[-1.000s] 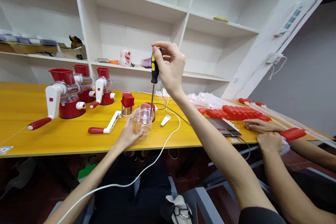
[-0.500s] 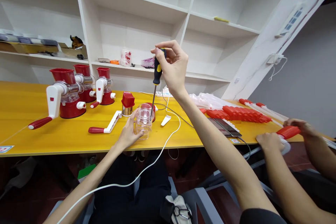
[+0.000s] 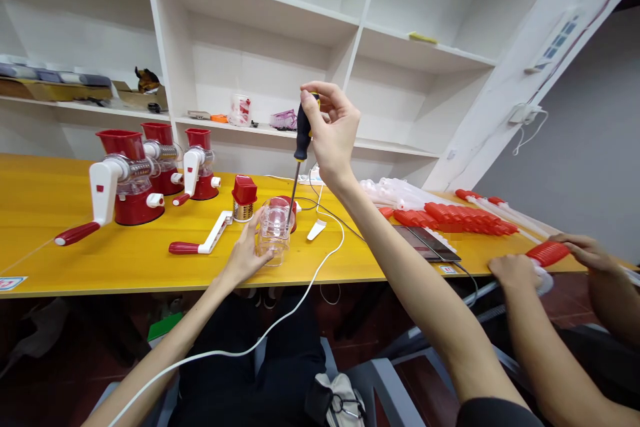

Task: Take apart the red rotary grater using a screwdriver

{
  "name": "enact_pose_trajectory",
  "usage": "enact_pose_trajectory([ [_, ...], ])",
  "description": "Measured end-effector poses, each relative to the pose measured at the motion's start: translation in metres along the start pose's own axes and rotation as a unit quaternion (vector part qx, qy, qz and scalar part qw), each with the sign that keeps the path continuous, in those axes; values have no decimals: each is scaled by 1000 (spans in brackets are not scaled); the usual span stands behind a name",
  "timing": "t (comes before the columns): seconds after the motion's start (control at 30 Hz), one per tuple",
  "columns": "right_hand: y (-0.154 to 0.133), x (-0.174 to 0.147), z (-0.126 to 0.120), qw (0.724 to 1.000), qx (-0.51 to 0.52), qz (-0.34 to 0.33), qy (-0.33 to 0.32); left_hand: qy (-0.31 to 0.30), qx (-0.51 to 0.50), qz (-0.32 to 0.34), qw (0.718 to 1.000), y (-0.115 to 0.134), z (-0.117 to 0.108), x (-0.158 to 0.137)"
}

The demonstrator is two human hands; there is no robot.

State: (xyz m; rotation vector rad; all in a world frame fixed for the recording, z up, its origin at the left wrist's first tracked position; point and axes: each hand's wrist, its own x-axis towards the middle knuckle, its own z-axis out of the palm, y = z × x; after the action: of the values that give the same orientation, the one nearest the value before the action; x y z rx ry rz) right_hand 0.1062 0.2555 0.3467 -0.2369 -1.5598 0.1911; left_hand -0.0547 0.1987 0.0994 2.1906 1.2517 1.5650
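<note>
My right hand (image 3: 334,130) grips the black-and-yellow handle of a screwdriver (image 3: 303,133) near its top. The shaft slants down, and its tip meets the right side of a clear plastic housing (image 3: 274,223) on the table. Around the left side of that housing my left hand (image 3: 247,247) is closed, thumb in front. Just behind the housing a red base (image 3: 290,207) partly shows. To the left lie a white crank handle (image 3: 215,237) with a red grip and a metal grater drum (image 3: 243,211) topped by a red hopper.
Several assembled red-and-white rotary graters (image 3: 135,180) stand on the yellow table (image 3: 65,260) at left. A white cable (image 3: 336,243) loops over the front edge. At right are a tablet (image 3: 417,243), red plastic parts (image 3: 465,219) and another person's hands (image 3: 515,271) holding a red piece.
My right hand has shifted slightly right, and its fingers have turned around the top of the screwdriver handle. My left hand and the clear housing stay put.
</note>
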Motion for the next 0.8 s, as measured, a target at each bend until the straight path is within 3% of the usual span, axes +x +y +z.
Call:
enact_pose_trajectory([
  [0.27, -18, -5, 3, 999, 25, -41, -12, -3, 2, 5, 1000, -2, 1, 0],
  [0.43, -17, -5, 5, 1000, 23, -20, -5, -2, -3, 9, 1000, -2, 0, 0],
  [0.8, -13, -8, 3, 992, 111, 18, -54, 0, -1, 6, 1000, -3, 0, -1],
])
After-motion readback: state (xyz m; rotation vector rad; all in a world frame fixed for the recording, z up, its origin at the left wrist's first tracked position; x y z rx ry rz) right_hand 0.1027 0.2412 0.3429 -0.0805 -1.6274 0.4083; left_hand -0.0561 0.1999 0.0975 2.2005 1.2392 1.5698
